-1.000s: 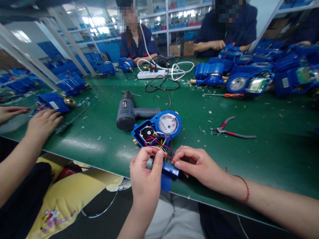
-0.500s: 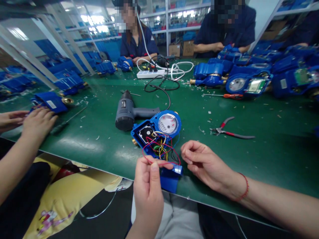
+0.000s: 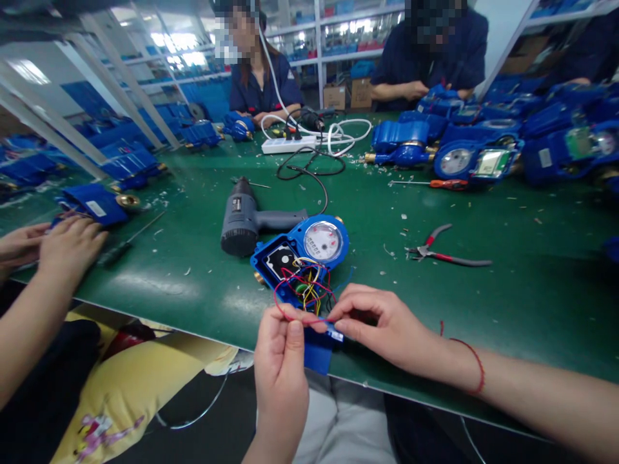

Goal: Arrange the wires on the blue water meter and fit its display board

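An opened blue water meter (image 3: pixel 302 252) with a round dial lies on the green table (image 3: pixel 193 277) in front of me. A tangle of red, yellow and green wires (image 3: pixel 304 293) spills from its open compartment. My left hand (image 3: pixel 282 361) is closed, pinching a red wire between thumb and forefinger and holding a small blue cover piece (image 3: pixel 320 348) at the table edge. My right hand (image 3: pixel 382 328) pinches the same red wire from the right, just above the blue piece.
A grey heat gun (image 3: pixel 242 219) lies just behind the meter with its black cord (image 3: pixel 309 171). Red-handled pliers (image 3: pixel 445 254) lie to the right. A co-worker's hands (image 3: pixel 58 248) rest at the left edge. Several blue meters (image 3: pixel 483 148) are piled at the back right, near two seated people.
My right hand, which had drawn away from the wires half a second ago, has come back left and pinched the red wire. My left hand has kept its grip.
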Demonstrator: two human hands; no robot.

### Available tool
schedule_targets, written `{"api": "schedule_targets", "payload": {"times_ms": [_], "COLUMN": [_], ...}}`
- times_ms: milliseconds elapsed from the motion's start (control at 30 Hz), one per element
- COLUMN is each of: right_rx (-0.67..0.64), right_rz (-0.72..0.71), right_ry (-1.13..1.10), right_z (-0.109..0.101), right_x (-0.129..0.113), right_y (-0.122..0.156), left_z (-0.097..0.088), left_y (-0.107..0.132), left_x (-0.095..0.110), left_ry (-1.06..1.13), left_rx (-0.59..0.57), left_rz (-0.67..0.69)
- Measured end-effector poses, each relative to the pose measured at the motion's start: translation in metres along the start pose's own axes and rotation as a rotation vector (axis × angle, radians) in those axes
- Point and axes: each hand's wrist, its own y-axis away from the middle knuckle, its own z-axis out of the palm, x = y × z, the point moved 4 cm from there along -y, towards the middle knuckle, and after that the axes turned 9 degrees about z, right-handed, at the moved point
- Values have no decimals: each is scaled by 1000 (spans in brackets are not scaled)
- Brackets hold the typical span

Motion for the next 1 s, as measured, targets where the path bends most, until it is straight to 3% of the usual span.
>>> {"api": "schedule_targets", "payload": {"times_ms": [133, 267, 367, 500, 700, 867, 1000], "right_rx": [56, 128, 175, 159, 131, 59, 73], "right_rz": [-119, -305, -353, -316, -115, -184, -91], "right_ry": [71, 149, 180, 129, -108, 7, 60], "right_z": [2, 5, 5, 5, -3, 5, 8], "right_x": [-5, -12, -13, -12, -8, -12, -8], "right_y": [5, 10, 12, 12, 7, 7, 6], "left_z": [1, 5, 5, 3, 1, 5, 5], "left_y": [2, 1, 1, 2, 4, 5, 6], "left_x": [3, 13, 14, 10, 9, 8, 8], "left_ry": [-51, -385, -530, -600, -604, -588, -579], "left_rx": [-52, -122, -145, -186, -206, -213, -183], "left_rz": [18, 242, 319, 320, 326, 321, 329]}}
